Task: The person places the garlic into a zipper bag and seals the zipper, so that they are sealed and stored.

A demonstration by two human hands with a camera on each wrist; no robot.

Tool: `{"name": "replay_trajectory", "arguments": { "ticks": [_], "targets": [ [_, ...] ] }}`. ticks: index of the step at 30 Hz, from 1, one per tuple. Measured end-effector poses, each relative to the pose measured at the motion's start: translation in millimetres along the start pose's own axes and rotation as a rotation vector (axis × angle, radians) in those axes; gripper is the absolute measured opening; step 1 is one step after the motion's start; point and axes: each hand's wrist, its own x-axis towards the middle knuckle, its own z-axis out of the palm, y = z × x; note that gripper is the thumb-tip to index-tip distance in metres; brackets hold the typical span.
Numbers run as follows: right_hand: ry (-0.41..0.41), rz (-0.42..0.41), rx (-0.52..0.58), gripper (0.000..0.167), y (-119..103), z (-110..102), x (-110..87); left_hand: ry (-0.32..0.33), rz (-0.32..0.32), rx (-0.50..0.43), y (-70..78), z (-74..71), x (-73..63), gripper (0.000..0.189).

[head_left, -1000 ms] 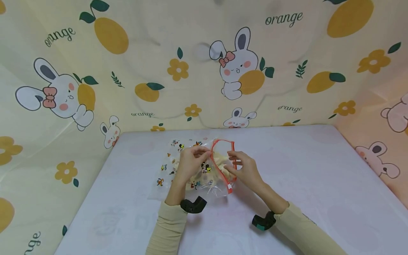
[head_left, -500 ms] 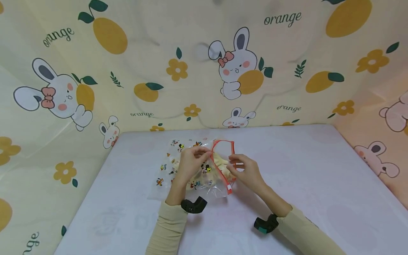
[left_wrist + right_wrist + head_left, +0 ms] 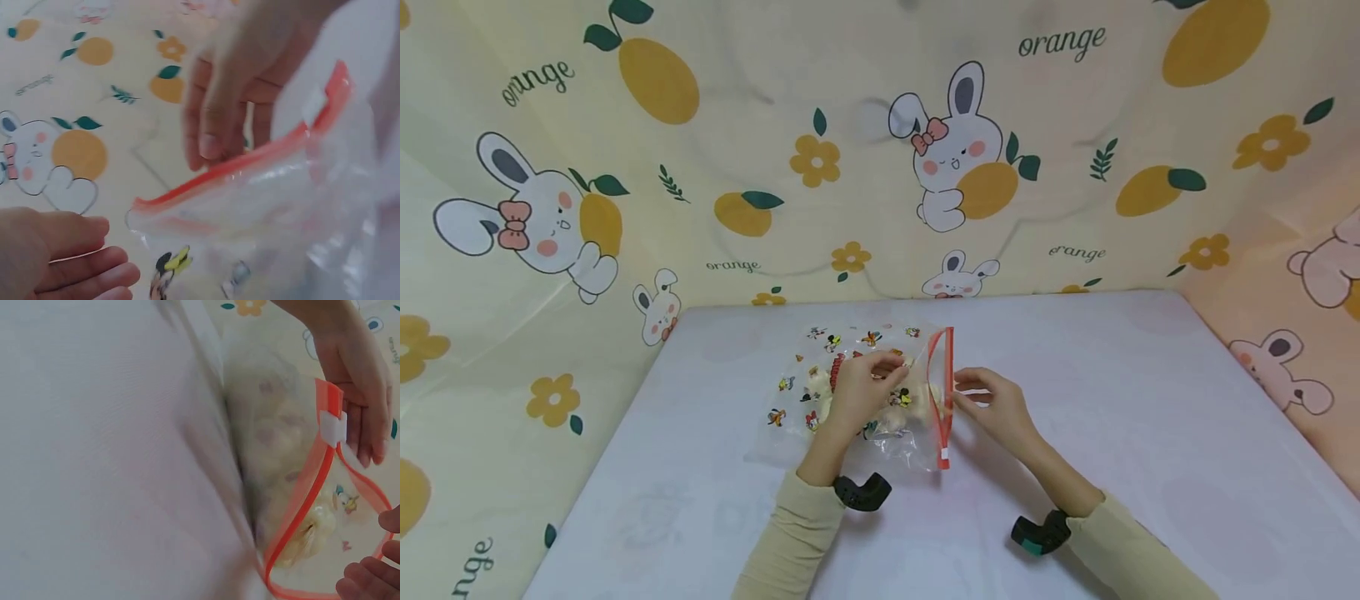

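A clear zipper bag (image 3: 797,433) printed with cartoon figures lies on the table, with a red zip strip (image 3: 950,358) along its right edge. Inside it is a pale cream, bunched item (image 3: 306,540), its kind unclear through the plastic. My left hand (image 3: 867,390) is over the bag's middle with loosely bent fingers; the left wrist view shows these fingers (image 3: 94,269) apart from the strip. Beside the strip is my right hand (image 3: 1000,408), fingertips close to or touching it, thumb and fingers apart. A white slider (image 3: 333,429) sits near the strip's front end, and the mouth gapes.
A white-covered table (image 3: 1112,400) extends around the bag. Behind it hangs a cream curtain (image 3: 865,192) printed with rabbits and oranges. Black wrist devices, one on the left wrist (image 3: 862,493) and one on the right (image 3: 1040,533), sit near the sleeves.
My left hand has let go of the red strip and shifted slightly right. The right hand has drawn back from the mouth to the right. The mouth has narrowed and the strip looks straighter.
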Motion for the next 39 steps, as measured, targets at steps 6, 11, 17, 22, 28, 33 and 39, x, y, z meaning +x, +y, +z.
{"name": "replay_trajectory", "arguments": {
  "ticks": [6,11,17,22,28,33,39],
  "targets": [
    [-0.02,0.055,-0.013,0.028,1.7,-4.8,-5.7,-0.066,0.012,0.03,-1.1,2.4,-14.8,0.013],
    [-0.071,0.086,-0.003,0.027,0.2,-9.7,-14.2,-0.084,0.082,0.119,-0.4,2.3,-31.4,0.012],
    [-0.202,0.124,-0.005,0.026,-3.6,-17.1,-24.0,-0.106,0.187,0.24,2.2,0.2,-54.4,0.017],
    [-0.349,0.207,0.034,0.022,-6.3,-20.7,-30.7,-0.081,0.351,0.364,1.6,2.4,-72.2,0.02],
    [-0.541,0.255,0.172,0.024,-4.2,-16.9,-39.5,-0.148,0.462,0.481,1.9,6.2,-87.0,0.031],
    [-0.584,0.248,0.249,0.029,-5.8,-8.8,-44.3,-0.192,0.345,0.267,8.8,12.0,-97.2,0.029],
    [-0.578,0.222,0.276,0.028,-9.3,-3.3,-46.5,-0.391,-0.256,-0.543,19.9,24.2,-116.7,0.028]
  ]
}}
